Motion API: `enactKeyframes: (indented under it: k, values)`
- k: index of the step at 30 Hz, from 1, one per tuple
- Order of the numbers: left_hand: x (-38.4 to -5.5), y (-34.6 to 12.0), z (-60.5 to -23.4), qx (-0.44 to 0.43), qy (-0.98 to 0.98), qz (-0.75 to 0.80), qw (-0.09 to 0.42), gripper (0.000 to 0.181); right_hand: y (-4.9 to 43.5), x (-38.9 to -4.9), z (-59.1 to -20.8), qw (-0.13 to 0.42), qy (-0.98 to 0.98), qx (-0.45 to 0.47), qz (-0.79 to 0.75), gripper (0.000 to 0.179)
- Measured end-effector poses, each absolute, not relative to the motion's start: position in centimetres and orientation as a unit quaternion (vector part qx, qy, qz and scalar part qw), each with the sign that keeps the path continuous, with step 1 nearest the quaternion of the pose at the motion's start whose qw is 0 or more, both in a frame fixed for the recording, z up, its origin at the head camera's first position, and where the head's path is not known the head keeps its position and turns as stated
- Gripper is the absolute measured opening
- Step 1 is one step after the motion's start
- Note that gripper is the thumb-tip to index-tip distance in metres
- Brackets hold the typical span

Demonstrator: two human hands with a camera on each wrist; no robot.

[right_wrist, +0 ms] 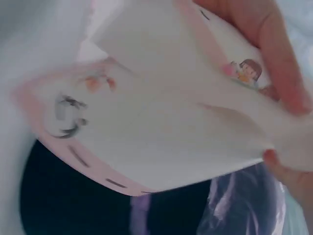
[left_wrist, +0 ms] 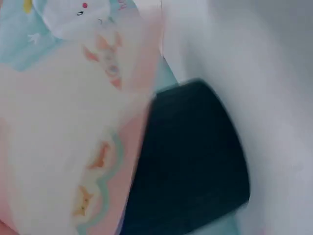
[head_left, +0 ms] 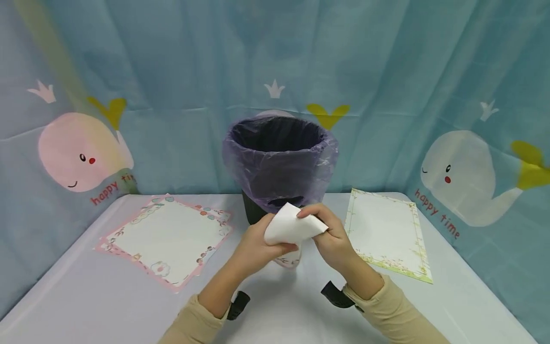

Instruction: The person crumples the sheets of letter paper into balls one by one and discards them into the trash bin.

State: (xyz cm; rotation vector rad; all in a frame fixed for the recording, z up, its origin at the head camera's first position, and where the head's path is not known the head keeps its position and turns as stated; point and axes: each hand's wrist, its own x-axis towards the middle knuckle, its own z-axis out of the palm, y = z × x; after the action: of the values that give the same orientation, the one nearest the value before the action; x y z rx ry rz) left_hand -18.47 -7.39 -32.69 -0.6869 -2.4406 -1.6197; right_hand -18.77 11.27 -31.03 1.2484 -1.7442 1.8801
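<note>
Both hands hold a bent sheet of paper [head_left: 287, 228] in front of the bin. My left hand [head_left: 257, 242] grips its left side, the thumb lying across the near face. On the right side, my right hand [head_left: 331, 236] pinches the folded edge, fingers over the top. The sheet's plain white back faces up in the head view, and a patterned end [head_left: 290, 258] shows below the hands. Close up in the right wrist view, the paper [right_wrist: 161, 132] has a pink border with small cartoon figures. In the left wrist view the printed paper [left_wrist: 58, 132] is blurred and no gripping fingers show clearly.
A dark bin [head_left: 251, 210] lined with a purple plastic bag [head_left: 285, 174] stands at the table's back. Pink-bordered sheets [head_left: 169, 239] lie at left, green-and-yellow-bordered sheets [head_left: 384, 234] at right. A blue whale-print curtain [head_left: 185, 95] surrounds the white table [head_left: 94, 296].
</note>
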Motion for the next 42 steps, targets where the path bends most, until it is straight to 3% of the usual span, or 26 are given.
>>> enactKeyframes:
  k: [3, 5, 8, 10, 12, 15, 18, 24, 26, 29, 33, 35, 39, 42]
  values:
    - [-18.3, -7.8, -32.6, -0.209, -0.787, -0.571, 0.106, 0.031, 11.0, -19.1, -30.3, 0.114, -0.611, 0.446, 0.644, 0.053]
    - [-18.1, -8.2, -32.3, -0.197, -0.786, -0.568, 0.147, 0.017, 11.3, -19.4, -29.7, 0.057, -0.609, 0.473, 0.634, 0.042]
    - [-17.7, -8.5, -31.7, -0.2, -0.779, -0.562, 0.19, 0.016, 11.8, -19.7, -28.9, -0.036, -0.604, 0.489, 0.629, 0.019]
    - [-17.6, -8.4, -31.2, -0.217, -0.776, -0.556, 0.203, 0.017, 11.6, -19.6, -28.5, -0.059, -0.612, 0.453, 0.646, 0.033]
    - [-17.6, -8.0, -30.9, -0.239, -0.757, -0.575, 0.198, 0.016, 10.8, -19.4, -28.2, -0.037, -0.627, 0.389, 0.674, 0.045]
    - [-17.7, -7.3, -30.2, -0.256, -0.721, -0.601, 0.231, 0.024, 9.1, -19.1, -28.0, 0.027, -0.632, 0.305, 0.712, 0.038]
    - [-17.9, -6.8, -29.3, -0.262, -0.647, -0.669, 0.256, 0.031, 7.6, -19.1, -28.0, 0.044, -0.634, 0.276, 0.722, 0.033]
    - [-18.4, -6.3, -28.3, -0.305, -0.526, -0.748, 0.266, 0.018, 6.0, -18.8, -28.5, -0.04, -0.68, 0.259, 0.684, 0.103]
    - [-18.5, -6.1, -28.3, -0.314, -0.51, -0.748, 0.287, 0.017, 5.9, -18.8, -28.6, -0.063, -0.695, 0.252, 0.67, 0.114]
    - [-18.8, -5.9, -28.6, -0.32, -0.493, -0.743, 0.321, 0.019, 5.7, -18.9, -28.7, -0.109, -0.688, 0.248, 0.674, 0.116]
    - [-19.4, -5.6, -28.9, -0.319, -0.521, -0.686, 0.395, 0.035, 5.2, -19.2, -29.0, -0.171, -0.628, 0.237, 0.721, 0.098]
    - [-19.8, -5.3, -28.8, -0.31, -0.548, -0.634, 0.449, 0.038, 5.0, -19.4, -29.2, -0.173, -0.595, 0.214, 0.755, 0.086]
    - [-20.4, -4.9, -28.7, -0.283, -0.566, -0.558, 0.537, 0.03, 4.8, -19.4, -29.2, -0.109, -0.555, 0.166, 0.808, 0.073]
    - [-20.6, -4.8, -28.7, -0.271, -0.556, -0.554, 0.557, 0.024, 4.7, -19.3, -28.9, -0.049, -0.534, 0.154, 0.83, 0.063]
